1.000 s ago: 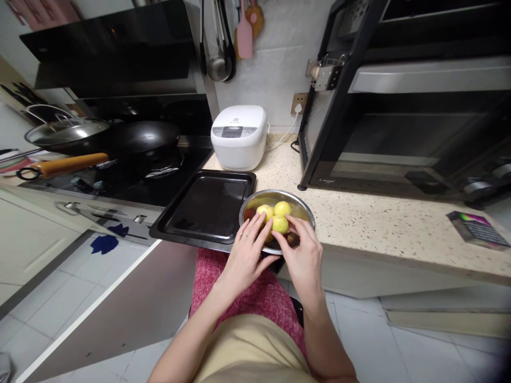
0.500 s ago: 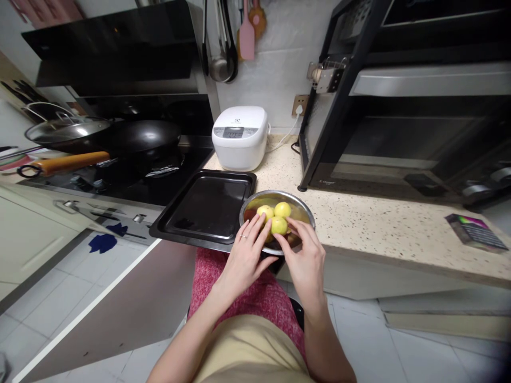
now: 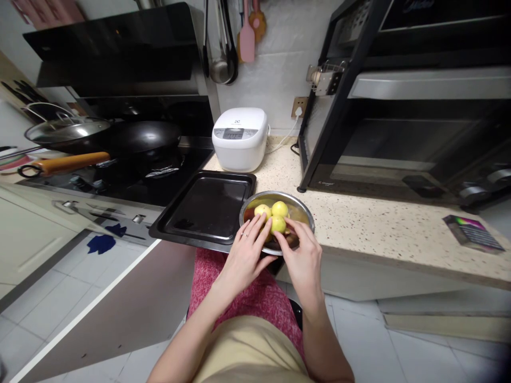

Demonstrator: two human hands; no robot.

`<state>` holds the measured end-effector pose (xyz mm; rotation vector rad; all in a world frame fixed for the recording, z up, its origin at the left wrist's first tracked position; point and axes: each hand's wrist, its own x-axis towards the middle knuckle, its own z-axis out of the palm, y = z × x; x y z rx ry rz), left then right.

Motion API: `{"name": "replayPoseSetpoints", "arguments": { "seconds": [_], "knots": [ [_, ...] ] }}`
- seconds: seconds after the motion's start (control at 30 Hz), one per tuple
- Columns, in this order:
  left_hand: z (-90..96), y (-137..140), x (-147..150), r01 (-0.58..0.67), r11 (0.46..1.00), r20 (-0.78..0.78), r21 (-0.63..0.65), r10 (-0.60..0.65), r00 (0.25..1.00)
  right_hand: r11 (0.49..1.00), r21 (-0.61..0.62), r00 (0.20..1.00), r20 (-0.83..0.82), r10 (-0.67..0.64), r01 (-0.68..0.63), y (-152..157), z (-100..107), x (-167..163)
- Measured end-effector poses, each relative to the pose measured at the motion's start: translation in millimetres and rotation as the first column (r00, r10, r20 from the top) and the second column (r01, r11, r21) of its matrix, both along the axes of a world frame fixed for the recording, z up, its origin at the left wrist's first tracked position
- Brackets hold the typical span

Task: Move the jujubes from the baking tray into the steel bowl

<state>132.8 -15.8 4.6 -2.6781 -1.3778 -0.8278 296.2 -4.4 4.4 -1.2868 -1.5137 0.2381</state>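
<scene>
A round metal bowl (image 3: 305,210) stands at the counter's front edge, with several round yellow-green fruits inside. My left hand (image 3: 246,250) reaches over the near left rim, a ring on one finger. Its fingers are stretched out, their tips touching the fruits, and the thumb is held apart. From the right comes my right hand (image 3: 302,250), thumb and fingertips closed around the sides of the front fruit (image 3: 278,224). Behind it lie two more fruits, one of them partly under my left fingertips. My hands hide the bowl's near part.
Left of the bowl, a black baking tray (image 3: 199,210) overhangs the counter edge. A white rice cooker (image 3: 240,139) stands behind. The stove holds a black wok (image 3: 146,135) and a lidded pan (image 3: 67,130). At right are an oven (image 3: 399,143) and a small box (image 3: 473,233).
The fruits and my fingertips have shifted very slightly left within the bowl. The grip of both hands looks the same, and the view has tilted a little.
</scene>
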Motion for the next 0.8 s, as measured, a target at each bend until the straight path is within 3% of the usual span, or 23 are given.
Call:
{"name": "replayPoseSetpoints", "arguments": {
  "seconds": [0.63, 0.8],
  "knots": [
    [-1.5, -2.5, -2.1, -0.008, 1.000, -0.002, -0.006, 0.008, 1.000, 1.000, -0.004, 1.000, -0.001, 0.003, -0.003, 0.3, 2.3, -0.9],
    [9.6, -0.9, -13.1, 0.099, 0.992, 0.053, -0.077, -0.095, 0.994, 1.000, -0.018, 1.000, -0.007, 0.005, -0.005, 1.8, 2.7, -1.1]
  ]
}}
